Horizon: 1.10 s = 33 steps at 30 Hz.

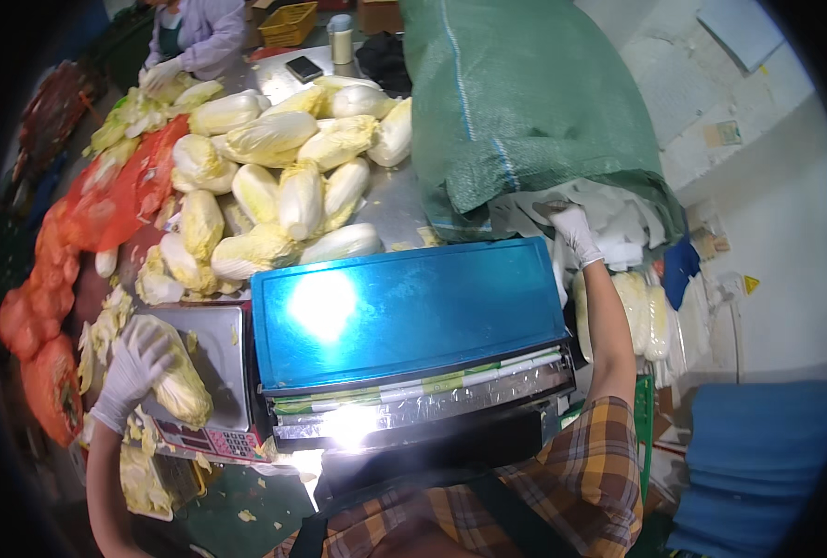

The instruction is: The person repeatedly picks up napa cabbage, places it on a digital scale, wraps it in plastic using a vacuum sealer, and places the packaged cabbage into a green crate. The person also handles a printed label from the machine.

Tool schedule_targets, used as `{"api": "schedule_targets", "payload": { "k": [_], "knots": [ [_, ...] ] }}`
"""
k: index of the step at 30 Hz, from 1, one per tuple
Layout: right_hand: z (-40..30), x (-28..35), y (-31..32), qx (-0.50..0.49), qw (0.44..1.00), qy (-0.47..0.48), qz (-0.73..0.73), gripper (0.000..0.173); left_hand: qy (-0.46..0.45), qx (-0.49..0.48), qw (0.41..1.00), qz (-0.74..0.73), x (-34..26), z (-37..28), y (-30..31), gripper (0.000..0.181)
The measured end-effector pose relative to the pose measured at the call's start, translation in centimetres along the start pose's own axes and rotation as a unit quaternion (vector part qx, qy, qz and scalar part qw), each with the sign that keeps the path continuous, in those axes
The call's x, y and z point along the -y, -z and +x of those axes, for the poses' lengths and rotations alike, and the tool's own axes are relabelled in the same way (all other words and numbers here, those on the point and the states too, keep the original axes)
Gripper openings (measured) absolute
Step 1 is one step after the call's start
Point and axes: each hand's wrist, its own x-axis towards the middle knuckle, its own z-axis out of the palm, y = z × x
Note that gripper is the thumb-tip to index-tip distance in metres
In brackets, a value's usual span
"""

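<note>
My left hand (134, 373), in a white glove, grips a napa cabbage (180, 383) from its left side. That cabbage lies on the metal pan of a digital scale (225, 349); the scale's keypad faces me. On the right, my gloved right hand (575, 229) reaches to the mouth of a big green woven sack (532, 91). White, sheet-like pieces (622, 216) spill out around its fingers, and whether it grasps one I cannot tell. Between my arms stands a wrapping machine with a blue top (413, 307) and a printed film roll (427, 383) beneath.
Many trimmed napa cabbages (302, 199) are heaped on the metal table behind the machine. Red mesh sacks (44, 279) line the left side. Across the table a gloved co-worker (197, 42) handles leaves. A phone (304, 68), a bottle (341, 38) and wrapped cabbages (629, 307) are also around.
</note>
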Motion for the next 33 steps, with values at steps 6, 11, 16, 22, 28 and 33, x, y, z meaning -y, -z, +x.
{"api": "schedule_targets", "payload": {
  "k": [6,11,16,22,28,33],
  "knots": [
    [0.5,4.3,-2.2,0.313,0.946,0.084,0.016,0.037,0.055,-0.007,0.997,0.048,-5.6,-4.2,-3.3,0.047],
    [2.2,-1.1,0.6,0.026,0.934,0.318,-0.158,0.019,0.216,0.071,0.973,0.038,-8.5,-4.1,-0.8,0.064],
    [-7.5,11.5,12.0,-0.086,0.929,0.352,-0.072,0.041,0.4,-0.235,0.875,-0.134,-14.8,-4.7,1.5,0.053],
    [-22.0,26.6,20.5,0.052,0.9,0.311,0.3,0.036,0.231,-0.51,0.725,-0.401,-21.4,7.3,5.0,0.03],
    [-30.4,37.5,10.2,0.298,0.831,0.366,0.295,0.01,0.194,-0.624,0.527,-0.544,-24.4,13.4,7.1,0.046],
    [-32.4,39.2,0.7,0.281,0.788,0.325,0.441,0.016,0.168,-0.573,0.229,-0.769,-24.8,10.8,7.5,0.035]
  ]
}}
